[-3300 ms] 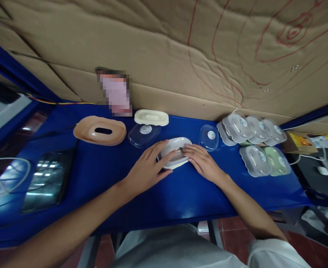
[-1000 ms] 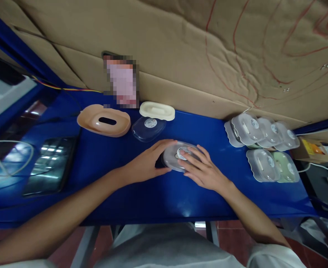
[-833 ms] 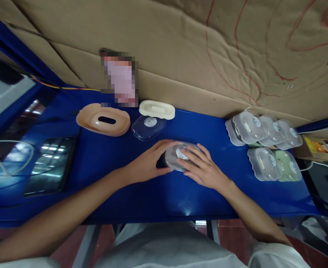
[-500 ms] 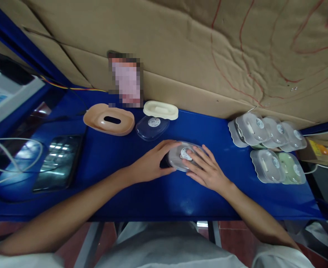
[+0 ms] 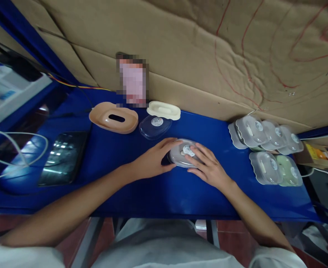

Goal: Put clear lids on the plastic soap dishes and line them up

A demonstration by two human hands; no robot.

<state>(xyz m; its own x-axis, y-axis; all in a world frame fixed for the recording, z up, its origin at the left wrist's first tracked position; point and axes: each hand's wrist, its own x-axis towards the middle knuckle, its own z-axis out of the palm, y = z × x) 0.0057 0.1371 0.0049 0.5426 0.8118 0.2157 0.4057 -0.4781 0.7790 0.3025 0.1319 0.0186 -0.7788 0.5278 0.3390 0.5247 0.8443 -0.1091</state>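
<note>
A grey soap box (image 5: 177, 158) with a clear lid and a round sticker lies on the blue table in front of me. My left hand (image 5: 157, 158) clasps its left end, thumb at the near side and fingers at the far side. Over its right end, my right hand (image 5: 208, 165) rests with fingers bent across the lid and its edge. Beyond the box lies a loose clear lid (image 5: 150, 130) with a round sticker. A cream soap tray (image 5: 164, 110) sits behind that lid, and a peach oval tray (image 5: 99, 115) with a dark slot is to the left.
Several lidded soap boxes (image 5: 253, 130), grey and green, stand grouped at the right. A dark tablet-like device (image 5: 63, 158) and white cables (image 5: 16, 136) lie on the left. Brown cardboard (image 5: 180, 56) lines the table's back, with a pixelated object (image 5: 133, 80) against it.
My right hand has shifted right on the lid, uncovering more of the sticker. My left hand keeps its hold. The whole view has shifted slightly.
</note>
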